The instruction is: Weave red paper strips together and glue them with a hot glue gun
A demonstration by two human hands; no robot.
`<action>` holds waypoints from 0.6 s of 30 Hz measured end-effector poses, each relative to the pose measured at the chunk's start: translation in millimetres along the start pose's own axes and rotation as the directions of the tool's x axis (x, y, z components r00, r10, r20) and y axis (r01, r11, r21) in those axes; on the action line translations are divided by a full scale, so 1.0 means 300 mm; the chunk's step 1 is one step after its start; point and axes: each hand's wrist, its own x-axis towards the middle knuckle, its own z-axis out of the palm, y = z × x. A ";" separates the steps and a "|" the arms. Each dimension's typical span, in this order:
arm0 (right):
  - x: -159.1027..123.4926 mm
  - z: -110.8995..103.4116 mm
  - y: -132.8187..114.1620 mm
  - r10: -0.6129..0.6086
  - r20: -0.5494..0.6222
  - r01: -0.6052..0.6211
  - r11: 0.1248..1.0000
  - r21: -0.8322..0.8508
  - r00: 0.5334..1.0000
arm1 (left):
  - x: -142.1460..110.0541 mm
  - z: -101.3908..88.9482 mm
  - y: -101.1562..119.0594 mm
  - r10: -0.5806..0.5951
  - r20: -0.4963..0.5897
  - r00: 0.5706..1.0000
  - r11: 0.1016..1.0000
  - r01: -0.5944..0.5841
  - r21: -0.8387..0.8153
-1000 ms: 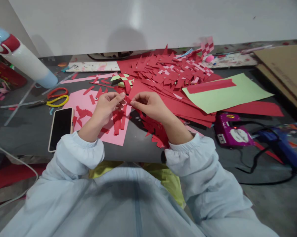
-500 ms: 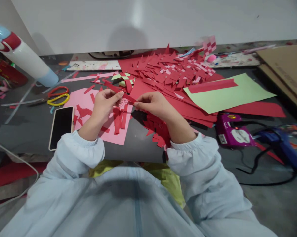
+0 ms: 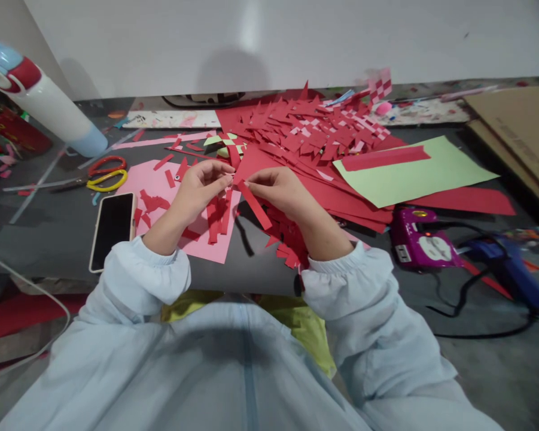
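Between my two hands is a red paper strip (image 3: 256,206), bent so that one end slants down toward me past my right fingers. My left hand (image 3: 205,187) pinches it near the fold, fingers curled. My right hand (image 3: 276,187) grips it between thumb and forefinger, close to the left fingertips. Beneath my left hand lies a pink paper sheet (image 3: 201,252) scattered with short red strips (image 3: 213,220). Under my right wrist sits a cluster of pointed, folded red paper pieces (image 3: 291,242).
A large heap of folded red paper (image 3: 291,129) lies at the back. Scissors (image 3: 106,173), a phone (image 3: 113,232) and a bottle (image 3: 49,102) are at left. Right are a green sheet (image 3: 413,173), a purple box (image 3: 424,242), a blue glue gun (image 3: 506,263) and cardboard (image 3: 515,129).
The strip, earlier stretched between my hands, is now bent, its right end swung down toward me. My left hand has moved right, closer to my right hand.
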 end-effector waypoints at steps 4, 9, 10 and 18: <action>-0.004 0.008 -0.006 -0.006 0.038 0.007 1.000 -0.016 0.999 | 0.004 -0.002 0.003 -0.012 0.052 0.999 0.996 0.007 0.086; -0.007 0.016 -0.007 -0.037 0.050 0.037 0.999 -0.005 0.998 | 0.005 -0.001 -0.002 0.008 0.088 0.996 0.980 -0.025 0.196; -0.007 0.018 -0.006 -0.043 0.065 0.042 0.999 0.016 0.997 | 0.005 -0.002 -0.005 0.012 0.083 0.996 0.977 -0.029 0.212; -0.010 0.005 -0.006 -0.011 0.195 -0.011 0.994 0.110 0.981 | 0.002 0.000 -0.002 -0.008 -0.067 0.998 0.981 0.021 0.192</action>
